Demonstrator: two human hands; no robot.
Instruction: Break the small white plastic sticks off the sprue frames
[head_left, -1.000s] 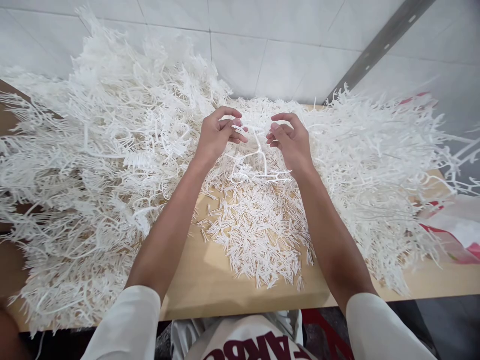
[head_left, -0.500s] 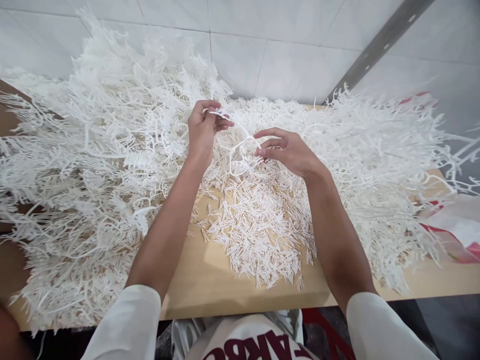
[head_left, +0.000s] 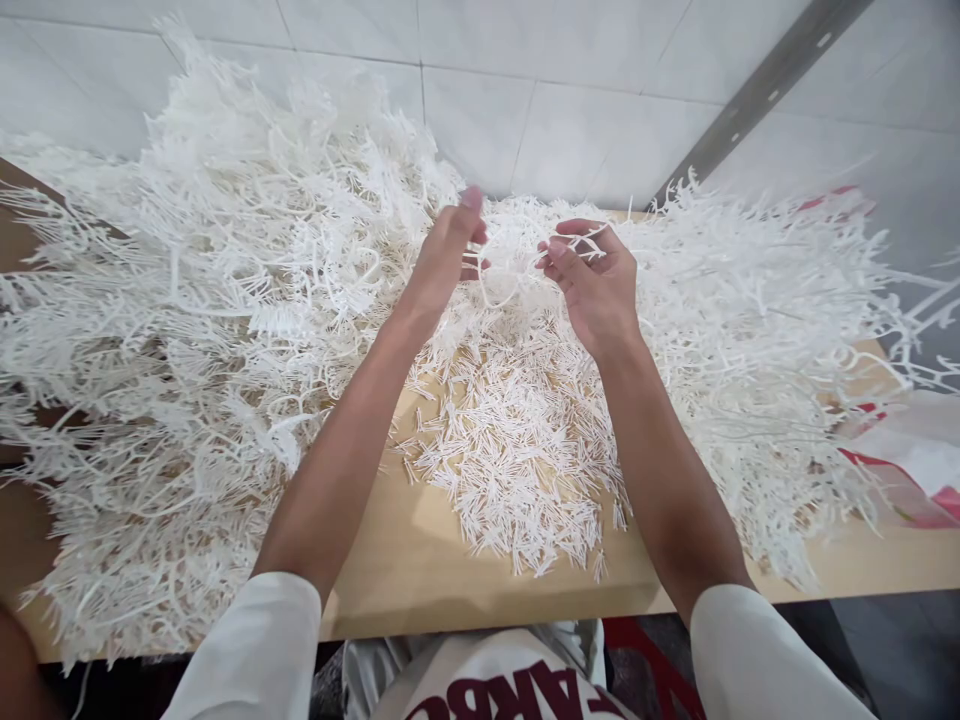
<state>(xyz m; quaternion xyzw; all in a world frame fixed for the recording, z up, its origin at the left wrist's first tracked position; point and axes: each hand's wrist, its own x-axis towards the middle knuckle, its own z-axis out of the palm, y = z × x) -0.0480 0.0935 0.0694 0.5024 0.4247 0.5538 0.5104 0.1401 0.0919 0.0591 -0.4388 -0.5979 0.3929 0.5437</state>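
Both my hands are raised over the middle of a wooden table (head_left: 420, 570). My left hand (head_left: 444, 262) has its fingers curled around one end of a thin white plastic sprue (head_left: 510, 285). My right hand (head_left: 596, 280) pinches the other end of that same branched frame, close to the left hand. Below them lies a heap of small loose white plastic pieces (head_left: 525, 470). A tall tangle of white plastic frames (head_left: 187, 330) fills the table's left side, and another tangle of frames (head_left: 757, 330) covers the right.
A white tiled wall (head_left: 570, 110) rises right behind the table, with a grey metal strip (head_left: 757, 90) running diagonally across it. A red and white plastic bag (head_left: 907, 460) lies at the table's right edge.
My left hand moved right and my right hand rose, so both now hold the white frame close together. Half a second ago they were further apart.
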